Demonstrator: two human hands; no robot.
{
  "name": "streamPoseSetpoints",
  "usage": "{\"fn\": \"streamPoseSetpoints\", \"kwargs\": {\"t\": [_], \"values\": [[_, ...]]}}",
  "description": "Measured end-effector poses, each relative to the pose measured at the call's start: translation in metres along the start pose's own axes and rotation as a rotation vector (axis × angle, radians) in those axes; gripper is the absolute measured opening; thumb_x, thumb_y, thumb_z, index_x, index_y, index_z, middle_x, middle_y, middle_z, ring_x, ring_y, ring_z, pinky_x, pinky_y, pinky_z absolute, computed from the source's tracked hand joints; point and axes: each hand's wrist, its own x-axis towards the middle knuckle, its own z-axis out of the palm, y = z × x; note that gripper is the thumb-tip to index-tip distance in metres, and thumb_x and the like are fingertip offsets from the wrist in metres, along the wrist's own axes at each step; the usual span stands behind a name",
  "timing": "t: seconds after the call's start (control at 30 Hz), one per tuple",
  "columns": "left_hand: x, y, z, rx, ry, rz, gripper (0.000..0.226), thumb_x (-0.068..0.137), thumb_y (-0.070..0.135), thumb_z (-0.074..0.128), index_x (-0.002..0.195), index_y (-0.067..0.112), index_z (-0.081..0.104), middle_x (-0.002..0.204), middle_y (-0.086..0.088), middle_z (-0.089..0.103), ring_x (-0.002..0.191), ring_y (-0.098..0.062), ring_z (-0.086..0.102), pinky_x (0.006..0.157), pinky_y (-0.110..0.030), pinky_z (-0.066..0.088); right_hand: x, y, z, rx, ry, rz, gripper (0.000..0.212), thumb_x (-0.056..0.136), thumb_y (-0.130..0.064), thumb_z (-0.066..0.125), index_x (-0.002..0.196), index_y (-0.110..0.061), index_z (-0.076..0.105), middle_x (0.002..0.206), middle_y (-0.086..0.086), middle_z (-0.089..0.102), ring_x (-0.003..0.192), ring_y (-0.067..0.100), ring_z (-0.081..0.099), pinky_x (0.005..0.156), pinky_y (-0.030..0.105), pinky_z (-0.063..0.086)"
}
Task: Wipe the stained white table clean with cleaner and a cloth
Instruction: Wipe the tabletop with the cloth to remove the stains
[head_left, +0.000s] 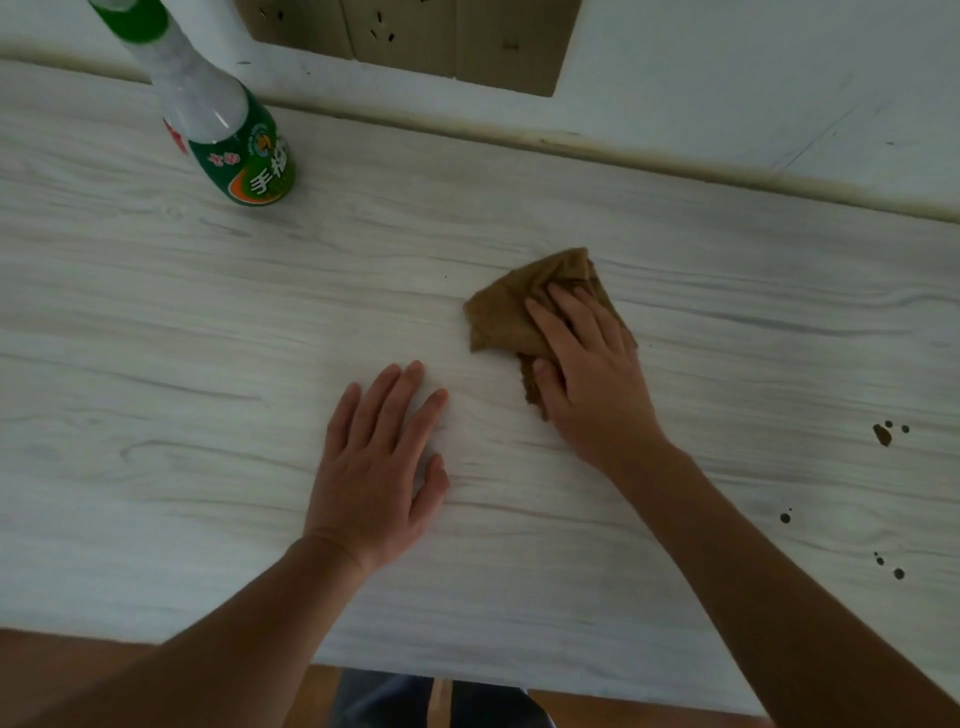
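A white wood-grain table (182, 322) fills the view. My right hand (587, 374) presses flat on a crumpled brown cloth (506, 317) at the table's middle right, fingers spread over it. My left hand (379, 467) lies flat and empty on the bare table just left of the cloth, fingers apart. A cleaner bottle (228, 124) with a green cap and green label stands at the back left. Dark brown stain spots (882, 434) sit near the right edge, with smaller drops (785, 517) below them.
A white wall (727, 78) runs along the table's far edge, with a brown recessed opening (441, 36) in it. The table's near edge (467, 675) is close to my body, with a wooden floor below.
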Motion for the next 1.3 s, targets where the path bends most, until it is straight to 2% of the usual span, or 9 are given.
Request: {"fn": "streamPoseSetpoints", "kwargs": {"t": [0.17,0.4,0.53,0.67,0.9,1.03,1.13,1.3], "values": [[0.0,0.0,0.0,0.005,-0.008,-0.001,0.06,0.096,0.038,0.046,0.151,0.016,0.049,0.167,-0.012,0.035,0.156,-0.031,0.029,0.126,-0.054,0.022,0.054,0.002,-0.008,-0.035,-0.067,-0.059,0.062,0.099,-0.031,0.056,0.156,-0.016,0.036,0.163,0.012,0.028,0.152,0.033,0.019,0.124,0.043,0.01],[0.001,0.002,-0.002,-0.011,-0.005,-0.012,0.059,0.096,0.038,0.047,0.15,0.016,0.051,0.166,-0.012,0.036,0.156,-0.031,0.031,0.127,-0.052,0.021,0.149,-0.038,0.01,-0.121,-0.053,-0.055,0.061,0.102,-0.041,0.043,0.159,-0.023,0.028,0.166,0.012,0.019,0.154,0.034,0.011,0.125,0.045,0.006],[0.001,0.003,-0.004,-0.013,-0.023,-0.02,0.059,0.096,0.038,0.046,0.151,0.017,0.05,0.167,-0.012,0.035,0.156,-0.031,0.029,0.127,-0.053,0.021,0.141,-0.047,0.015,-0.142,-0.066,-0.138,0.056,0.103,-0.034,0.041,0.158,-0.023,0.032,0.166,0.011,0.022,0.154,0.033,0.014,0.126,0.043,0.008],[0.001,0.003,-0.004,-0.016,-0.029,-0.019,0.059,0.097,0.039,0.044,0.152,0.018,0.047,0.168,-0.011,0.033,0.157,-0.03,0.027,0.127,-0.053,0.02,0.085,-0.038,0.01,-0.098,-0.074,-0.227,0.054,0.101,-0.026,0.047,0.155,-0.018,0.039,0.162,0.011,0.031,0.152,0.032,0.023,0.125,0.045,0.014],[0.001,0.002,-0.002,-0.012,-0.001,-0.009,0.059,0.098,0.04,0.043,0.152,0.018,0.047,0.167,-0.011,0.033,0.157,-0.03,0.026,0.128,-0.052,0.019,-0.055,-0.017,0.009,-0.05,-0.021,0.025,0.055,0.103,-0.027,0.049,0.156,-0.02,0.037,0.164,0.007,0.028,0.153,0.026,0.021,0.125,0.045,0.019],[0.0,0.001,-0.001,-0.017,0.012,-0.005,0.059,0.097,0.039,0.044,0.152,0.016,0.048,0.167,-0.012,0.033,0.157,-0.03,0.026,0.127,-0.052,0.02,-0.098,0.005,-0.002,-0.083,-0.074,0.185,0.059,0.104,-0.045,0.034,0.159,-0.028,0.027,0.168,-0.002,0.018,0.155,0.019,0.012,0.123,0.04,0.015],[0.001,0.001,-0.001,-0.02,0.015,-0.005,0.059,0.096,0.039,0.045,0.151,0.016,0.048,0.167,-0.013,0.034,0.156,-0.031,0.027,0.127,-0.053,0.021,-0.089,0.013,-0.009,-0.054,-0.058,0.202,0.06,0.103,-0.052,0.03,0.158,-0.028,0.029,0.167,-0.002,0.021,0.153,0.02,0.016,0.121,0.04,0.018],[0.0,0.0,-0.001,-0.026,0.022,-0.005,0.059,0.097,0.039,0.044,0.151,0.016,0.049,0.166,-0.013,0.035,0.156,-0.032,0.028,0.126,-0.054,0.022,-0.013,0.017,-0.006,-0.092,0.051,0.222,0.06,0.102,-0.04,0.048,0.157,-0.02,0.033,0.165,0.009,0.026,0.153,0.031,0.019,0.123,0.046,0.018]]}}
